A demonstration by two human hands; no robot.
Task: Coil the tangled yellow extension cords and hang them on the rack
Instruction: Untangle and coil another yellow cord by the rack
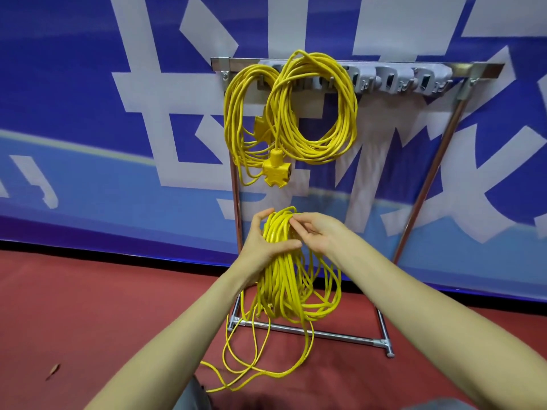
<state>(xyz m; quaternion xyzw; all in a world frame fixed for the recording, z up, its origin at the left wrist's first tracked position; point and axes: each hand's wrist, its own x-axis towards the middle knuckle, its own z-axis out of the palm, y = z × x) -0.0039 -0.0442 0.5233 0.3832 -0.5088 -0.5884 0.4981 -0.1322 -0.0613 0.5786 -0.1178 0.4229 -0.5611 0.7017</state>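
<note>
A bundle of yellow extension cord [284,279] hangs in loose loops from my hands in front of the metal rack [426,179]. My left hand [262,241] grips the top of the bundle, thumb across the strands. My right hand [313,232] pinches strands at the bundle's top from the right. The cord's loose end trails over the red floor [251,371]. Two coiled yellow cords hang on the rack's hooks: one at the left [236,122], one beside it [316,108]. A yellow multi-socket head [276,168] dangles below them.
The rack's grey hook bar [408,78] has free hooks to the right of the hung coils. Its base tube [319,332] lies on the red floor. A blue and white banner [88,113] stands behind. A dry leaf [52,371] lies at the left.
</note>
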